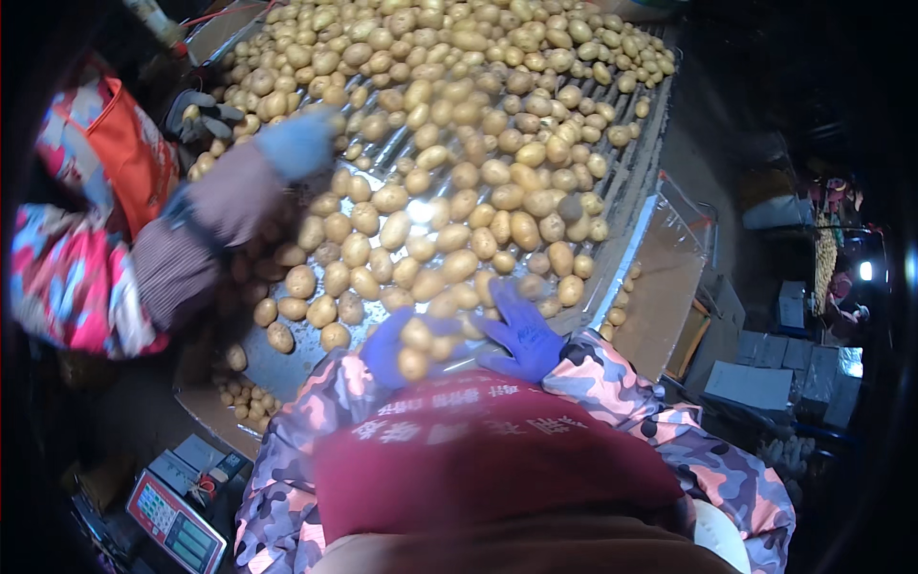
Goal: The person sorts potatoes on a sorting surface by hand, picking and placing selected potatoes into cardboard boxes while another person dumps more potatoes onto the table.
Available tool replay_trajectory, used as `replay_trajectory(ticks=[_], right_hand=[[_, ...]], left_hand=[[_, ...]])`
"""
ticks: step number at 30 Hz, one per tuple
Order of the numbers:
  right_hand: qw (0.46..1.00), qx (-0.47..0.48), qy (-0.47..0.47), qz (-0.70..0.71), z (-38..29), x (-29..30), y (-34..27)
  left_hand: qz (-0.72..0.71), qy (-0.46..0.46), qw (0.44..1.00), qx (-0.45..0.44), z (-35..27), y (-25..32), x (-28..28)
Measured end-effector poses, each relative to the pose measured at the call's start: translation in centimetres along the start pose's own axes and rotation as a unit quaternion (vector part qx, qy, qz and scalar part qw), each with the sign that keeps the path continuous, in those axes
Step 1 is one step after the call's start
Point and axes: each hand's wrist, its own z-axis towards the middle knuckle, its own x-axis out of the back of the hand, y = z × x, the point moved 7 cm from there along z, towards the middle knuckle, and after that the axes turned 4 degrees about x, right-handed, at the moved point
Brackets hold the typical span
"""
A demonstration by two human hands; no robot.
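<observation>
Many potatoes (pixel 452 237) lie over a slatted metal sorting table (pixel 620 194) and its smooth metal tray (pixel 290 366) at the near end. My left hand (pixel 391 349), in a purple glove, is at the tray's near edge, with several potatoes (pixel 414 355) beside its palm; they are blurred, and a firm grip cannot be made out. My right hand (pixel 522 333), also purple-gloved, has its fingers spread and touches the nearest potatoes, with its palm turned down. Both hands are just in front of my dark red apron (pixel 488 459).
A co-worker's blue-gloved hand (pixel 297 143) reaches over the potatoes from the left; their grey-gloved hand (pixel 201 118) holds a potato. Cardboard boxes with potatoes flank the tray at right (pixel 652 287) and lower left (pixel 222 423). A red scale (pixel 176 524) stands lower left, white boxes (pixel 749 384) at right.
</observation>
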Motion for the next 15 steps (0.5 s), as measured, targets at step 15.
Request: replay_trajectory(ticks=[15], right_hand=[[0.895, -0.233, 0.274, -0.263, -3.6, 17.0, 10.6]], left_hand=[[-0.179, -0.086, 0.978, 0.066, -0.7, -1.1, 3.3]])
